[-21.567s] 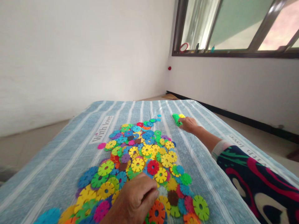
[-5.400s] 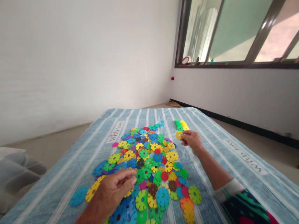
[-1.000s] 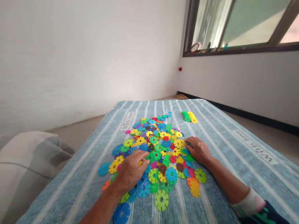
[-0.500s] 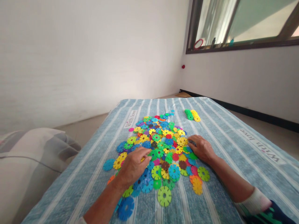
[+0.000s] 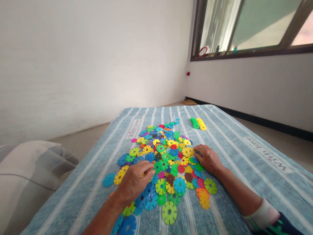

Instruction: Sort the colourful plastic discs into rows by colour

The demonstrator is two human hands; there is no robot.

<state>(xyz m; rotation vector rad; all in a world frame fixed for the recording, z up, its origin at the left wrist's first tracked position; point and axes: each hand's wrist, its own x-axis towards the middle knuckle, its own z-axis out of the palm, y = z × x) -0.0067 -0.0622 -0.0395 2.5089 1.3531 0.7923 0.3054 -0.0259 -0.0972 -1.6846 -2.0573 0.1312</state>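
Note:
A wide pile of flat, notched plastic discs (image 5: 169, 212) in many colours lies on the striped cloth. Over its left side my left hand (image 5: 137, 178) is closed, thumb and fingers bent close to each other. A bit of yellow shows between them; whether it is a held disc or one lying in the pile is unclear. My right hand (image 5: 207, 158) rests at the pile's right edge beside a yellow disc (image 5: 188, 151), fingers loosely bent and a little apart, with no held disc visible. Its fingertips are partly hidden.
Beyond the pile, a green row of joined discs (image 5: 194, 123) lies against a yellow row (image 5: 201, 124). The blue-and-white cloth (image 5: 234, 156) covers the table. A draped pale cloth (image 5: 31, 176) stands at left. A window (image 5: 256, 29) is at upper right.
The whole view has shifted slightly, so the pile appears lower and further left. My left hand has drawn a little nearer to me; my right hand stays at the pile's edge.

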